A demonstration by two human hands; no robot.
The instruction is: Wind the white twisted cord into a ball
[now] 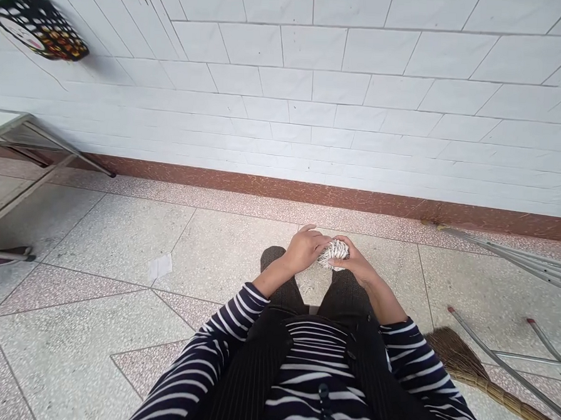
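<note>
A small, round white thing [331, 253] with a spiky surface, like many folded paper pieces fitted together, is held above my knees. My right hand [356, 264] grips it from the right, thumb across the near side and fingers curled behind. On its left side rest the bent fingertips of my left hand [305, 247], pressed to the surface, with one finger sticking out ahead. Part of the thing is hidden by both hands.
A white tiled wall [287, 85] stands ahead. At the left is a metal-legged table [25, 184], and a black mesh bag [40, 28] hangs above it. A paper scrap [160, 266] lies on the floor. A straw broom [461, 354] and metal legs [494, 353] are at the right.
</note>
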